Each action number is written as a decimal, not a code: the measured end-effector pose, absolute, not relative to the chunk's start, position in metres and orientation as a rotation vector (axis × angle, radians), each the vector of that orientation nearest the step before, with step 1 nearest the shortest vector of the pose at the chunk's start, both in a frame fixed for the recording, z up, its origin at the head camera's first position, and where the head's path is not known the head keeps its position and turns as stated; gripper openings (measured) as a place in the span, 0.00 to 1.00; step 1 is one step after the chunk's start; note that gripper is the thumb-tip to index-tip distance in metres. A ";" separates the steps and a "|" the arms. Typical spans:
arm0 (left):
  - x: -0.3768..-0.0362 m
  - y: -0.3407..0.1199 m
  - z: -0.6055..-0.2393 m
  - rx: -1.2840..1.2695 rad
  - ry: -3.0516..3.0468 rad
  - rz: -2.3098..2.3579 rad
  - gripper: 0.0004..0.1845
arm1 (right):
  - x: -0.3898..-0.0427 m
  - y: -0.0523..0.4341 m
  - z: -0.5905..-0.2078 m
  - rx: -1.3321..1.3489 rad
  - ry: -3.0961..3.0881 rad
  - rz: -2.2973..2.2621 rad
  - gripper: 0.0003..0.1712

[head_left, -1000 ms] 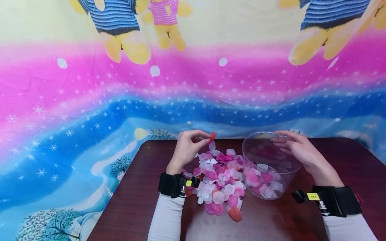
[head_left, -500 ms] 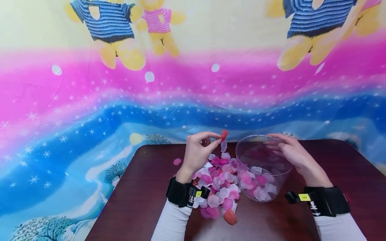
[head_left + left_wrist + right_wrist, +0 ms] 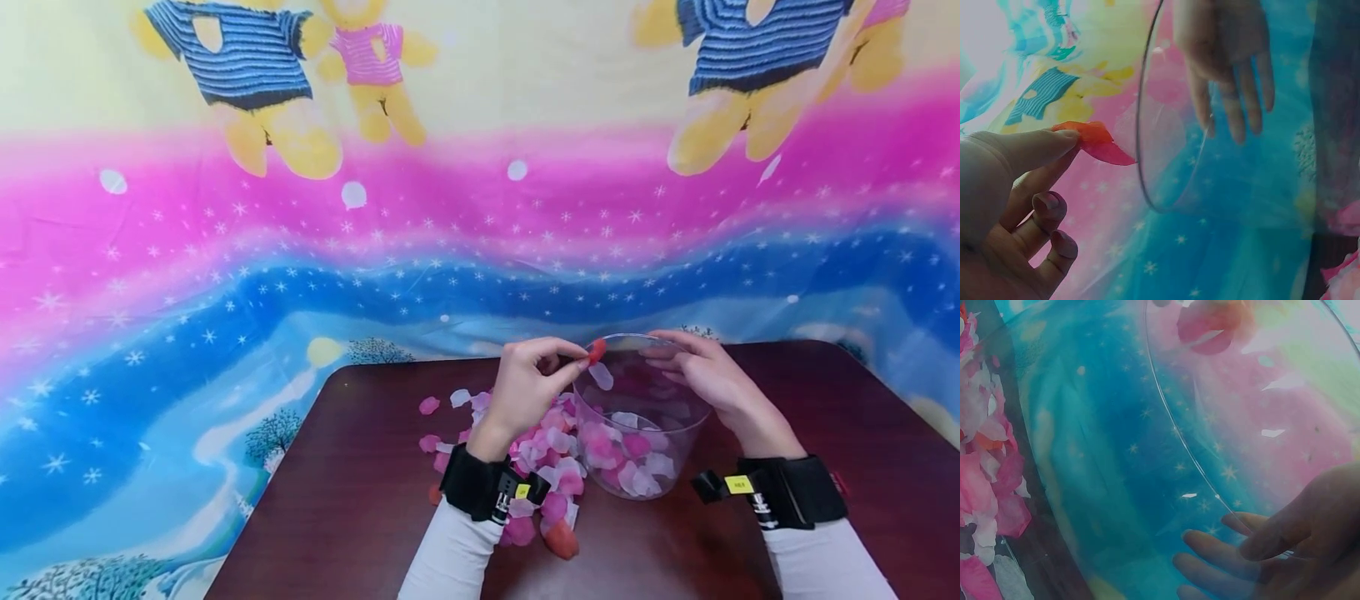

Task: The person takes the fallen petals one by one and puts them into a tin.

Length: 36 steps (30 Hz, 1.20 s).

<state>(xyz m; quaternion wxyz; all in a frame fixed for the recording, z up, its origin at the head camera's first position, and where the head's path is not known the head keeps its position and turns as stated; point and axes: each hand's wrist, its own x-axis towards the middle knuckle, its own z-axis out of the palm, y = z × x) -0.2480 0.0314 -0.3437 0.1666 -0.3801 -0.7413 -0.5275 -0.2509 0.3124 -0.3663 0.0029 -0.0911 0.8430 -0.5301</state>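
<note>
Right now the left hand (image 3: 528, 387) pinches a red petal (image 3: 596, 350) between thumb and forefinger, its other fingers curled in toward the palm. It holds the petal up at the near-left rim of the clear plastic tub (image 3: 678, 454), just touching or barely short of that rim; I cannot tell which. The left wrist view shows the same red petal (image 3: 1094, 140) at the fingertips, right beside the curved edge of the tub (image 3: 1147, 156).

The right hand (image 3: 708, 379) rests on the far-right side of the tub's rim, fingers nearly straight and laid over the edge, steadying it without closing round it. In the right wrist view those fingers (image 3: 1229, 553) lie along the transparent wall.

The tub stands upright on the dark brown table (image 3: 360, 500), toward the middle of its back edge, with pink and white petals lying in its bottom. A loose heap of petals (image 3: 543, 454) is spread on the table just left of the tub, partly under the left wrist, with a few strays toward the back-left. A bright printed cloth (image 3: 300, 250) hangs behind the table.
</note>
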 end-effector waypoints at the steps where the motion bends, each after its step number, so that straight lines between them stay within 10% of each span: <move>1: -0.250 0.032 -0.346 -1.098 -2.123 -1.482 0.08 | -0.251 0.312 -0.366 -0.284 2.645 -1.662 0.31; 18: -0.248 -0.028 -0.323 -1.095 -2.303 -1.212 0.10 | -0.250 0.312 -0.363 -0.317 2.629 -1.654 0.31; 36: -0.297 -0.077 -0.384 -0.597 -3.101 -0.773 0.17 | -0.251 0.313 -0.365 -0.303 2.689 -1.576 0.31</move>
